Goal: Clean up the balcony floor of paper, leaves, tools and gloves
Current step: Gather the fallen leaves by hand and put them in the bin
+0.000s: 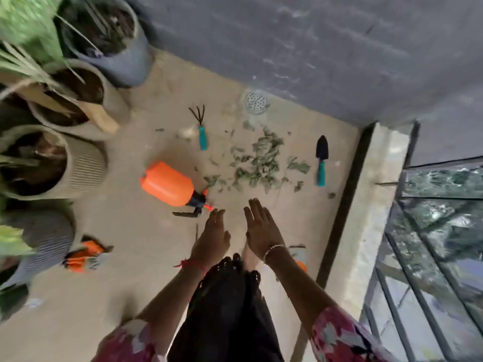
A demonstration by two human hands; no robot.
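Fingers [255, 208] straight, together; left hand [213, 237] and right hand [261, 231] empty; trowel [321, 159] blade toward wall [313, 48].

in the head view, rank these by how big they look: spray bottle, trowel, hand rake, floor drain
1. spray bottle, clearly the largest
2. trowel and hand rake: they look about alike in length, with the trowel perhaps slightly longer, too close to rank
3. floor drain, the smallest, though it also lies farthest from the camera
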